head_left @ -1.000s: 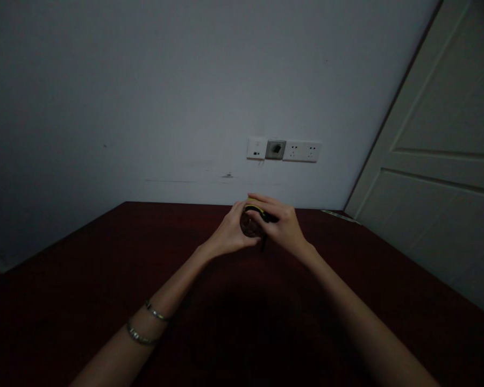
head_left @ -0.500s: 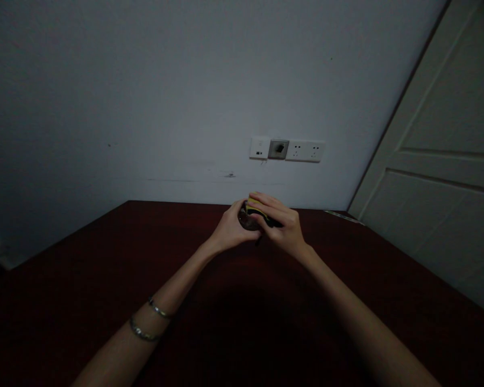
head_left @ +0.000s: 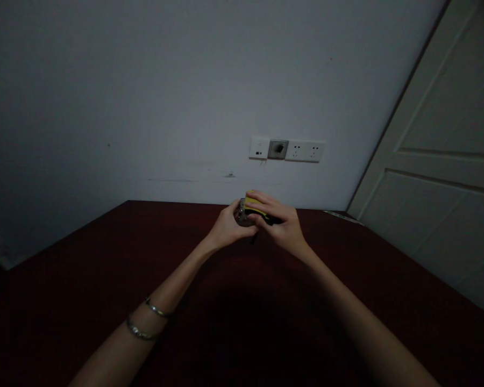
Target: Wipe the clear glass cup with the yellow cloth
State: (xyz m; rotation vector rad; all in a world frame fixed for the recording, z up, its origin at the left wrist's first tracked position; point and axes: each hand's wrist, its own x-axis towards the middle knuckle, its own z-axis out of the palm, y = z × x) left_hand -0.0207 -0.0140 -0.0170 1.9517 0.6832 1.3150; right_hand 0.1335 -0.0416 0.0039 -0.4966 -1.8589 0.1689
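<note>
My left hand (head_left: 225, 228) is curled around a small clear, glass-like object (head_left: 242, 216), its fingers on the far side and its thumb on the near side. A yellow and black case (head_left: 251, 201), looking like a tape measure, is gripped in my right hand (head_left: 280, 217) against that clear object. My right fingers lie over the yellow top and the thumb presses from below. A short dark strap or tab (head_left: 254, 238) sticks out under my left thumb. Both things are partly hidden by my fingers and dim light.
A dark red table (head_left: 145, 258) spreads beneath both arms. Behind it stands a pale wall with a row of sockets (head_left: 286, 150). To the right is a white panelled door (head_left: 439, 177), with a flat patterned item (head_left: 342, 217) by the table's back right edge.
Both hands have shifted slightly left and up. The clear object has turned a little in my left hand, and more of the yellow side shows. The grips are the same.
</note>
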